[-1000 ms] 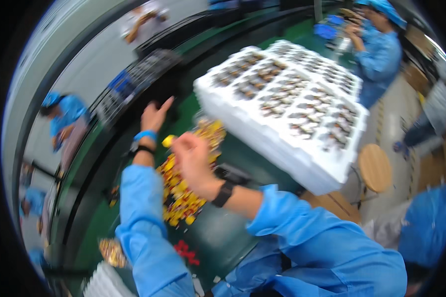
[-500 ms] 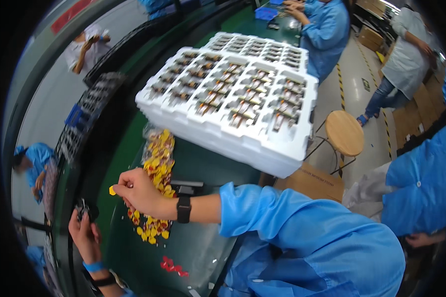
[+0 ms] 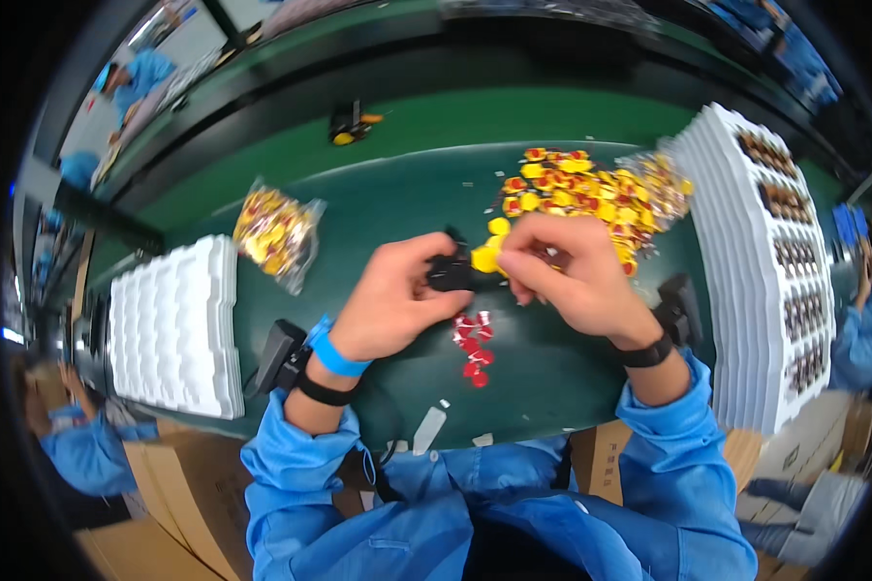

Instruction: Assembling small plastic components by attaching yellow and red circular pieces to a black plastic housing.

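My left hand (image 3: 389,295) is closed around a small black part (image 3: 449,271), held low over the middle of the green worktop. Close by on the right, my right hand (image 3: 572,276) has its thumb and fingers pinched together. Yellow pieces (image 3: 486,256) show beside the black part at those fingertips; blur hides whether any is in the pinch. Beyond my right hand lies a spread pile of yellow and red pieces (image 3: 562,184). Several red pieces (image 3: 473,349) lie on the worktop just nearer to me than the black part.
White moulded trays stand stacked at left (image 3: 170,329); another stack (image 3: 765,281) at right holds small metallic parts. A clear bag of yellow pieces (image 3: 276,232) lies at back left. A black-and-yellow part (image 3: 347,124) sits on the far green strip. Cardboard boxes (image 3: 189,494) stand below left.
The view has swung from the right-hand trays to face the worktop. My right hand, which pinched a yellow piece, is now close beside the black part in my left hand.
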Tool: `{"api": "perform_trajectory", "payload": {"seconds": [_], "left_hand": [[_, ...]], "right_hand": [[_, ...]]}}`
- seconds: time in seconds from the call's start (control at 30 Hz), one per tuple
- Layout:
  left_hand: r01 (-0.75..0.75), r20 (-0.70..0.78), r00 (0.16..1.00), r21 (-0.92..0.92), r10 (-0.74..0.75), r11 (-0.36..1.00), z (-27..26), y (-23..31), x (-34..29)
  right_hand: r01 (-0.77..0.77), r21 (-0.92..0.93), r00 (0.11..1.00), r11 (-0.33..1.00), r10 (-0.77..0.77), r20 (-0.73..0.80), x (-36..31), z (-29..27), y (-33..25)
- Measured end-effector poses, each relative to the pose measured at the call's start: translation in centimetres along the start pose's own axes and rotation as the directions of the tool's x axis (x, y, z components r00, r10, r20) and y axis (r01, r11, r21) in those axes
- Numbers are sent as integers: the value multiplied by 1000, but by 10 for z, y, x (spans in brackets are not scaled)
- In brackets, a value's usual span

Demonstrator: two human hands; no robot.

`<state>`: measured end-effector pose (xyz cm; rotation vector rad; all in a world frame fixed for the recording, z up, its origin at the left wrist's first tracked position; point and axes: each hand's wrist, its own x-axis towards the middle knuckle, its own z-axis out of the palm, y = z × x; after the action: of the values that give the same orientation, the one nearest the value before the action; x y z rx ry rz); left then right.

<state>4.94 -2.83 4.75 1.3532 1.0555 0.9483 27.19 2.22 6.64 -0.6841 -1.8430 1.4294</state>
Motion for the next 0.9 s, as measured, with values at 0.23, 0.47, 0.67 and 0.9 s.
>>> {"api": "perform_trajectory", "payload": {"seconds": [0.23, 0.47, 0.67, 0.9], "left_hand": [[-31, 66, 998, 239, 16, 971, -2, 5, -6], [-119, 119, 989, 282, 88, 952, 2, 13, -9], [-272, 198, 954, 269, 223, 924, -4, 14, -10], [-31, 156, 987, 37, 25, 999, -4, 18, -19]], "right_hand": [[204, -293, 976, 934, -169, 141, 0, 17, 10], [185, -356, 982, 916, -157, 107, 1, 15, 8], [121, -273, 992, 954, -104, 78, -2, 15, 10], [177, -64, 982, 982, -172, 71, 0, 24, 21]]}}
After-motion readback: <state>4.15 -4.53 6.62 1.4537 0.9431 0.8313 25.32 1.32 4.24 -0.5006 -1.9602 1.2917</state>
